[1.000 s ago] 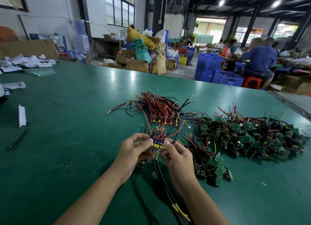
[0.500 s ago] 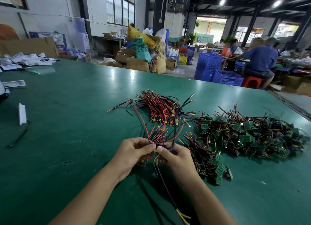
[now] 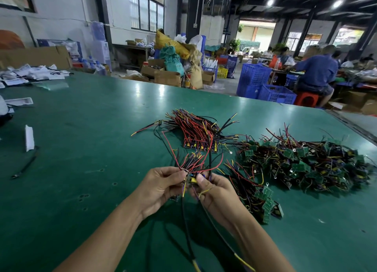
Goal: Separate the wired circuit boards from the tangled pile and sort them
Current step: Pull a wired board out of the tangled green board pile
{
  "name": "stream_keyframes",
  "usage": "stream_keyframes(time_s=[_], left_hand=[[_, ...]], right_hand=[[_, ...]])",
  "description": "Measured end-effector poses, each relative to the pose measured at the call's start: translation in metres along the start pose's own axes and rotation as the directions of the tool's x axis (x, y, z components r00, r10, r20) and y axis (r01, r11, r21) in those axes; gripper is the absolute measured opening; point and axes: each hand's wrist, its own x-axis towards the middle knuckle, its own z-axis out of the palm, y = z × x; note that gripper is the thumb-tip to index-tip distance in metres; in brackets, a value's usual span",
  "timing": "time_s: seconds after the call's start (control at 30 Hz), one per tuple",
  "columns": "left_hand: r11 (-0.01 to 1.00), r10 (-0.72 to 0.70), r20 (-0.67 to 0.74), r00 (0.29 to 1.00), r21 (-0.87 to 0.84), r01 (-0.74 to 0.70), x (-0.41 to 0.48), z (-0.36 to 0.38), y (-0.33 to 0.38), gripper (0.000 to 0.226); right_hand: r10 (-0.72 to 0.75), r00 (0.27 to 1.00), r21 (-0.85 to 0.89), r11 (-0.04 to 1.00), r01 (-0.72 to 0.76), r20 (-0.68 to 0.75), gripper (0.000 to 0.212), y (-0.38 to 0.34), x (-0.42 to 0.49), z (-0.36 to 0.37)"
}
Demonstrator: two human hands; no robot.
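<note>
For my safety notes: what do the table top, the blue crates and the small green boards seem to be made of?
Table top: likely a green rubber or vinyl mat, semi-gloss; it mirrors light softly. Blue crates: moulded plastic, by the lattice walls. Green boards: probably laminate circuit board, matt; flat, stiff squares.

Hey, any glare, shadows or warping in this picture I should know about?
Head view: ceiling lights glare off the green table near its far edge; wide-angle warping tilts the background pillars; the left hand and right hand cast shadows below them; the held circuit board looks blurred.
</note>
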Motion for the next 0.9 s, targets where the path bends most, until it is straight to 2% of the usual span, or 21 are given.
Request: stream_keyframes(time_s=[0.13,0.2,0.27,0.33,0.4,0.47,0.57,0.7,0.8,0.9], left_hand=[[0.998,-0.030,0.063,0.998,-0.047,0.033,0.001,-0.003,-0.001,0.005],[0.997,-0.057,0.067,0.996,-0.043,0.060,0.004,-0.005,-0.001,0.012],[0.986,-0.110,0.051,0.993,-0.122,0.116,0.009,-0.006,-0.002,0.018],[0.962,-0.130,0.046,0.990,-0.235,0.137,0.012,-0.007,-0.002,0.022],[0.966,-0.079,0.052,0.996,-0.244,0.089,0.011,-0.008,0.000,0.016],[0.982,-0.023,0.065,0.998,-0.186,0.035,0.009,-0.009,0.002,0.002],[1.000,0.030,0.039,0.999,0.004,-0.030,0.006,-0.008,0.000,0.017],[0.983,0.096,0.050,0.994,0.150,-0.102,0.001,-0.002,-0.002,0.018],[0.953,0.138,0.036,0.990,0.267,-0.143,-0.001,0.001,-0.006,0.033],[0.930,0.160,0.001,0.987,0.336,-0.151,0.000,0.002,-0.008,0.039]], right_hand=[[0.029,0.998,0.064,0.998,-0.025,-0.058,0.016,-0.003,-0.001,0.002],[0.035,0.998,0.035,0.999,-0.033,-0.059,0.009,-0.005,-0.003,0.003],[0.041,0.998,0.001,0.999,-0.041,-0.054,0.003,-0.006,-0.004,0.005],[0.049,0.996,0.020,0.999,-0.048,-0.075,0.005,-0.007,-0.005,0.006],[0.052,0.995,0.036,0.998,-0.049,-0.091,0.012,-0.008,-0.004,0.006],[0.026,0.996,0.016,1.000,-0.025,-0.089,0.021,-0.007,-0.004,0.006],[-0.009,0.990,-0.037,0.999,0.004,-0.139,0.027,-0.005,-0.003,0.007],[-0.035,0.981,-0.116,0.993,0.013,-0.192,0.029,-0.002,-0.001,0.007],[-0.088,0.980,-0.209,0.977,0.049,-0.180,0.034,-0.001,-0.004,0.005],[-0.123,0.981,-0.263,0.961,0.080,-0.151,0.028,-0.002,-0.006,0.003]])
